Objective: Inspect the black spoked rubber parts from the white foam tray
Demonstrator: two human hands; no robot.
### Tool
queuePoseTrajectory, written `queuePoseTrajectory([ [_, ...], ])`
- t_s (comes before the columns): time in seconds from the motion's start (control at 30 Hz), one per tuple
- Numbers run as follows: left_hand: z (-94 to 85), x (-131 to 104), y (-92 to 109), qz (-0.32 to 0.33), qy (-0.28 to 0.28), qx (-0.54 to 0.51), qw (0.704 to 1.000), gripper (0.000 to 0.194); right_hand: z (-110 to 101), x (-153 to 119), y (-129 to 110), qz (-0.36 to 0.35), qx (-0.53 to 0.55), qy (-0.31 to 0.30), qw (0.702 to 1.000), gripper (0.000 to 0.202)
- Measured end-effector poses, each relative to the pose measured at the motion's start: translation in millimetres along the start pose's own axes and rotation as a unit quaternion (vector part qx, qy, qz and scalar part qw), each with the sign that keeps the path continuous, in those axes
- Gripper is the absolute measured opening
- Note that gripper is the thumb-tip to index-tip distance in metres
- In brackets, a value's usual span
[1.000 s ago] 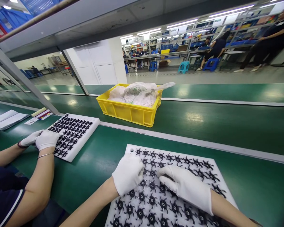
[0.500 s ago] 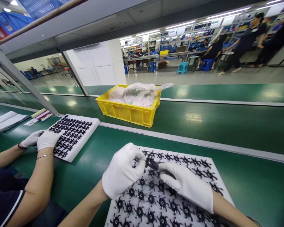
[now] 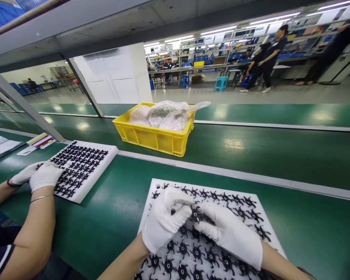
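Observation:
My left hand [image 3: 165, 219] and my right hand [image 3: 230, 229], both in white gloves, meet above a white board [image 3: 150, 194]. Between their fingertips is a small black impeller [image 3: 196, 214] with curved blades, turned with its face toward me. The right thumb and fingers grip its right side, while the left thumb and forefinger pinch at its left edge. Rows of similar black impellers [image 3: 197, 252] sit on the board below, some covered by my hands. A bare round hole [image 3: 158, 186] shows at the board's far left corner.
To the left, a co-worker's gloved hands [image 3: 45, 177] are at a second white board [image 3: 106, 167] of black impellers. A yellow crate [image 3: 154, 142] with plastic bags stands beyond a pale strip. Papers [image 3: 1, 149] lie far left. A grey shelf [image 3: 105, 27] hangs overhead.
The black piece between my hands has turned from side-on to face-on, and my left fingers have closed in on it. The view has shifted slightly. The co-worker's hands stay by their board.

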State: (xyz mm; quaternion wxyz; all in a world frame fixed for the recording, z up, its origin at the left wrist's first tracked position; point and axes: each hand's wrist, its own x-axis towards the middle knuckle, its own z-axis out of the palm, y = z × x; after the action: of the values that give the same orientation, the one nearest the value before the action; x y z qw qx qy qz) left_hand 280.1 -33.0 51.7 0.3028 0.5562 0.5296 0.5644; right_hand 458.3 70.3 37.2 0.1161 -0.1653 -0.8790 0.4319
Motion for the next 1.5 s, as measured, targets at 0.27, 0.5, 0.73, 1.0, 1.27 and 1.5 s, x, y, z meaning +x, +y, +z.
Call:
queuePoseTrajectory([
  [0.27,-2.0,-3.5,-7.7,0.033,-0.076,-0.003,0.997,0.059,-4.0,2.4,-2.1,-0.046,0.046,0.000,0.998,0.018],
  [0.5,-1.8,-3.6,-11.2,0.089,-0.054,0.027,0.994,0.052,-4.2,4.3,-5.5,-0.082,0.013,-0.005,0.997,0.030],
  [0.73,-2.8,-5.5,-11.3,0.101,-0.053,0.048,0.992,0.051,-7.9,5.9,-11.9,-0.077,-0.005,-0.017,0.997,0.040],
  [1.0,-2.7,-1.6,3.0,0.051,-0.073,0.058,0.994,0.037,-8.3,6.8,-14.9,-0.073,0.008,-0.054,0.996,0.023],
  [1.27,-3.5,-2.8,-0.1,0.043,-0.072,0.055,0.995,0.038,-8.7,6.6,-15.5,-0.060,0.005,-0.071,0.996,0.021],
  [1.5,-1.6,-5.5,-3.5,0.057,-0.053,0.047,0.996,0.036,-8.8,6.8,-14.7,-0.064,-0.010,-0.069,0.995,0.034],
])
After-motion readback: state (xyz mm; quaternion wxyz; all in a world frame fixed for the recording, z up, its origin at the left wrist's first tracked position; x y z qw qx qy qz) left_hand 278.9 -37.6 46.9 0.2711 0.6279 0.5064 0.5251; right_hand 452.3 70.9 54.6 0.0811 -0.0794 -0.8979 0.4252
